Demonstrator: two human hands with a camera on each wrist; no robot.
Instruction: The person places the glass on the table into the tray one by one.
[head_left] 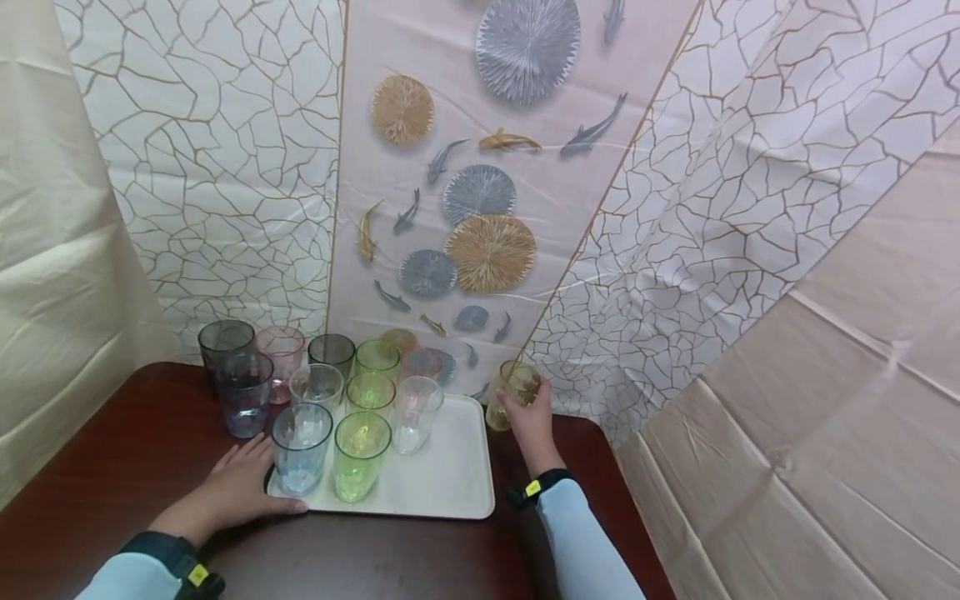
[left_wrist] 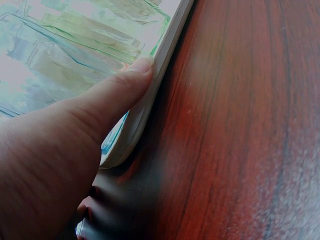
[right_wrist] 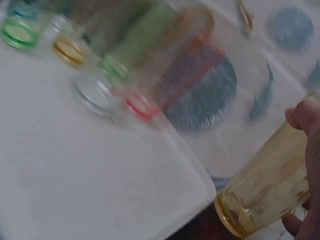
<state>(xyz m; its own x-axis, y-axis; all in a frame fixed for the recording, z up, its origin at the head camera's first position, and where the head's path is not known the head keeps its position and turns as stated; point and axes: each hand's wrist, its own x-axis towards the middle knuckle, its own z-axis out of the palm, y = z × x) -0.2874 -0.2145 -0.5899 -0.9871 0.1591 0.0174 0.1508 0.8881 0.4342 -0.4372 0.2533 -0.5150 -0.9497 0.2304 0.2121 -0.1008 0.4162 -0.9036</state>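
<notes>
My right hand (head_left: 531, 421) grips a clear yellow tumbler (head_left: 498, 412) just past the right edge of the white tray (head_left: 442, 483). In the right wrist view, the yellow tumbler (right_wrist: 265, 175) leans beside the tray's corner, its base close to the rim. My left hand (head_left: 240, 483) rests against the tray's front left corner, fingers stretched along the side. The left wrist view has its thumb (left_wrist: 120, 90) lying straight on the tray rim. Closest to that hand on the tray are a blue tumbler (head_left: 300, 454) and a green tumbler (head_left: 362, 458).
More tumblers stand behind on the tray, among them a colourless one (head_left: 416, 417) and a pinkish one (head_left: 422, 367). Left of the tray, a bluish tumbler (head_left: 246, 400), a dark tumbler (head_left: 225, 342) and a pink tumbler (head_left: 281, 354) stand on the brown table (head_left: 97, 467). A patterned cloth (head_left: 480, 317) hangs behind.
</notes>
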